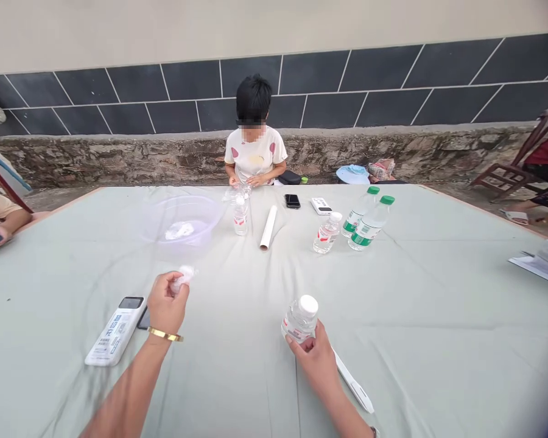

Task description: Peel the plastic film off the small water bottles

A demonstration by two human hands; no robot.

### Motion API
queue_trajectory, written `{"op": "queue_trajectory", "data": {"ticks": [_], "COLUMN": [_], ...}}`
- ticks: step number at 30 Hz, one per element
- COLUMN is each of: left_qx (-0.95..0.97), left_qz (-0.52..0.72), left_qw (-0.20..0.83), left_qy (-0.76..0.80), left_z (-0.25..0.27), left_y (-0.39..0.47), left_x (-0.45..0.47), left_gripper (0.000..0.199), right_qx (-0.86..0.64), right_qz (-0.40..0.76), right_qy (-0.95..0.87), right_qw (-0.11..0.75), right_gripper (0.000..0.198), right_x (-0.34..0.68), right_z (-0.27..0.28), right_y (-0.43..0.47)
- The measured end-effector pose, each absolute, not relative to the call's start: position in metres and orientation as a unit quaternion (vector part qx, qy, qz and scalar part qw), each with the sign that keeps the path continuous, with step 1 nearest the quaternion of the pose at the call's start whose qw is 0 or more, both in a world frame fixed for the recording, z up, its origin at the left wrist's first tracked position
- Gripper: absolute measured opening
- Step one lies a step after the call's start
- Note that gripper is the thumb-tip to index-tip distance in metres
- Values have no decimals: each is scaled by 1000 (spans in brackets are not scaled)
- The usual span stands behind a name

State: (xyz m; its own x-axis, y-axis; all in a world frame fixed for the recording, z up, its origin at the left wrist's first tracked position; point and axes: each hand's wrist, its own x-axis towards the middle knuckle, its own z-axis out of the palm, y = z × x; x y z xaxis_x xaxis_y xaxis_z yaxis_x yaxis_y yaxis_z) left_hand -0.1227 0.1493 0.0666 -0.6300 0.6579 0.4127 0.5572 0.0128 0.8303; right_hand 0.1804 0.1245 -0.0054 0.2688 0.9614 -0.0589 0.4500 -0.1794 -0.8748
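Note:
My left hand (167, 302), with a gold bracelet at the wrist, is closed on a crumpled piece of see-through plastic film (186, 275). It is held near the front rim of a pale purple basin (205, 225), in which a white crumpled wad (179, 230) lies. My right hand (316, 359) wraps around the lower part of a small water bottle (300, 317) with a white cap and a red-marked label. The bottle looks roughly upright, tilted a little. Partly behind that hand, a long white plastic tool (355, 384) lies on the table.
Beyond my hands stand a white-capped bottle (327, 235), another white-capped bottle (240, 218) and two green-capped bottles (368, 225). A white roll (268, 228), a black phone (292, 201) and a white power bank (115, 334) lie about. A person (254, 146) sits opposite, handling see-through plastic.

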Motion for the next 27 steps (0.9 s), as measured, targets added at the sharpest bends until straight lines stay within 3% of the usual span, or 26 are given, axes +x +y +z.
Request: {"op": "queue_trajectory", "data": {"ticks": [2,4,11,18,23,27], "left_qx": [448,446,521,530,608,624], "left_qz": [525,506,482,456,427,414], "left_qw": [-62,-104,39,141,152,90], "left_qy": [721,731,703,700,652,656], "left_z": [78,79,28,7,-1,8], "left_y": [176,193,157,103,93,117], "left_x": [-142,-152,-102,-71,-74,-93], "left_gripper": [18,19,16,13,11,13], "right_qx": [-684,-677,-687,-660,-673,-669], "right_qz": [363,385,364,307,319,306], "right_qy": [-507,-505,-505,-523,-494,-484], "right_qw": [378,372,374,443,448,475], "right_gripper": [51,49,51,56,66,76], "right_x": [185,190,184,166,164,162], "right_z": [-10,-15,-19,-15,-16,-26], "right_y": [124,123,144,261,363,402]}}
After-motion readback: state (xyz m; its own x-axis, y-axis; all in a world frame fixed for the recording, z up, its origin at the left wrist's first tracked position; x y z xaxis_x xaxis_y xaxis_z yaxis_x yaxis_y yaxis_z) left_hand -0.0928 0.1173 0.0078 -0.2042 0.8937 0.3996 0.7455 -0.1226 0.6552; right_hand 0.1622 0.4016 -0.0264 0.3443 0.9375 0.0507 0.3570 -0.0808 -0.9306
